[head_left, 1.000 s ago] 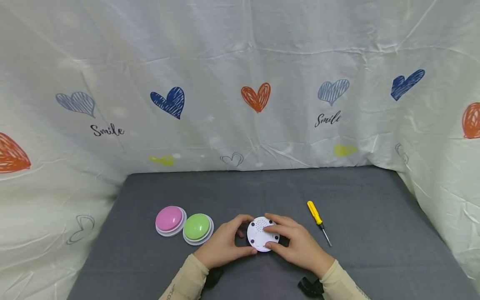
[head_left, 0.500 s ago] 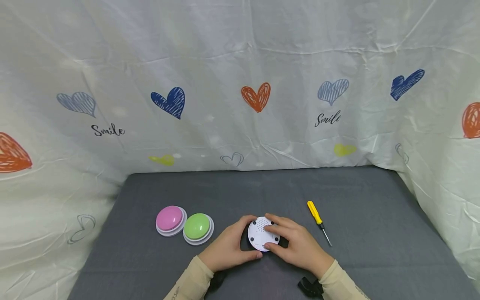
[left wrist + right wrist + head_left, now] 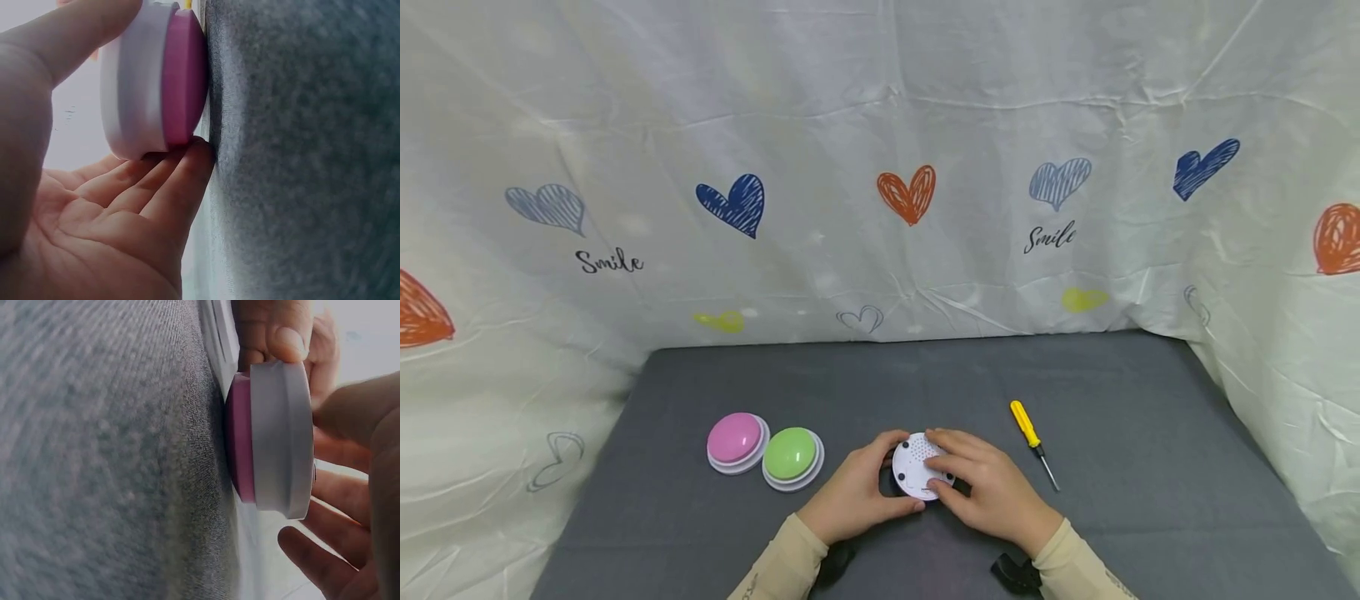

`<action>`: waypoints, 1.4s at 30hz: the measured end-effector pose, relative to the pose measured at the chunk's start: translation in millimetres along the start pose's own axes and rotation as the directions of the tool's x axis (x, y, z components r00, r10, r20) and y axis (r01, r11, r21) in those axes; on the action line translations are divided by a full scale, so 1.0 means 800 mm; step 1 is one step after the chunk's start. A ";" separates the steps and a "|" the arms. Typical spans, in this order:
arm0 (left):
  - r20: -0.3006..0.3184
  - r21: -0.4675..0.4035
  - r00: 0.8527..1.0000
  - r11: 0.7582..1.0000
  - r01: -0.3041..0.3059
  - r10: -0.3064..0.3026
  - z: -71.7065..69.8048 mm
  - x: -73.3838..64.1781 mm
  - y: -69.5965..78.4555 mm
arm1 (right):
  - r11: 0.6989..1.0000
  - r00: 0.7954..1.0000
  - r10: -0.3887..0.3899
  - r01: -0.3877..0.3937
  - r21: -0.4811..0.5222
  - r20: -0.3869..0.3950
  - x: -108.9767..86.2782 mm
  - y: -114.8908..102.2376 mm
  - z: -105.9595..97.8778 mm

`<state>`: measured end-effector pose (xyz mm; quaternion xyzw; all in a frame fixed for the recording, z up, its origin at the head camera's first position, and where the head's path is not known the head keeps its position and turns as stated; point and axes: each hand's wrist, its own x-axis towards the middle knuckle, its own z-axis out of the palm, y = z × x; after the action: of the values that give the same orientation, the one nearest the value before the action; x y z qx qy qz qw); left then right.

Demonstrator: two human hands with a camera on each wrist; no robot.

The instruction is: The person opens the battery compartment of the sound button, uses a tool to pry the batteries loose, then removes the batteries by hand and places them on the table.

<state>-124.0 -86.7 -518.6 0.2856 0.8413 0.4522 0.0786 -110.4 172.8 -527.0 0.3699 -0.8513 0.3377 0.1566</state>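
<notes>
An answer buzzer [image 3: 914, 468] lies upside down on the cloth, its white base with holes and dark feet facing up. In the left wrist view its pink dome [image 3: 182, 81] points down at the cloth. My left hand [image 3: 859, 493] holds the base's side, thumb near and fingers beyond. My right hand [image 3: 992, 486] rests its thumb and fingertips on the upturned base; the right wrist view shows its other fingers spread beside the buzzer. Part of the base is hidden under the right fingers.
A pink-domed buzzer [image 3: 734, 438] and a green-domed buzzer [image 3: 790, 454] stand upright at the left. A yellow-handled screwdriver [image 3: 1026, 425] lies to the right. Grey cloth [image 3: 880, 383] covers the table, and a white curtain [image 3: 820, 83] with hearts hangs behind.
My left hand has shifted slightly right along the buzzer's near edge since one second ago. The right hand keeps almost the same place on the base.
</notes>
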 end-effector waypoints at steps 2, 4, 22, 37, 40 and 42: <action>-0.002 0.007 1.000 1.000 -0.002 0.002 -0.001 0.001 0.000 | 0.999 1.000 -0.024 0.023 -0.021 -0.016 0.001 0.000 0.001; -0.003 0.015 1.000 1.000 -0.008 0.008 -0.001 0.002 0.000 | 0.999 0.999 -0.037 0.036 -0.037 -0.024 0.001 -0.001 0.001; 0.033 -0.030 0.999 0.999 -0.025 0.026 -0.001 0.004 -0.002 | 0.997 0.996 -0.080 0.081 -0.013 0.026 0.003 0.000 -0.006; 0.002 0.051 0.998 0.997 -0.064 0.064 -0.001 -0.001 -0.006 | 0.989 0.993 -0.092 0.100 -0.111 0.074 0.011 -0.011 -0.004; 0.005 0.059 0.997 0.995 -0.076 0.075 -0.002 0.000 -0.005 | 0.989 0.992 -0.097 0.106 -0.105 0.085 0.010 -0.011 -0.004; 0.010 0.064 0.997 0.995 -0.077 0.077 -0.002 0.000 -0.005 | 0.987 0.990 -0.115 0.124 -0.101 0.085 0.009 -0.010 -0.003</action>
<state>-126.3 -89.2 -520.6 0.3219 0.8434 0.4265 0.0552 -109.4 166.9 -517.9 0.4244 -0.8498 0.2671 0.1622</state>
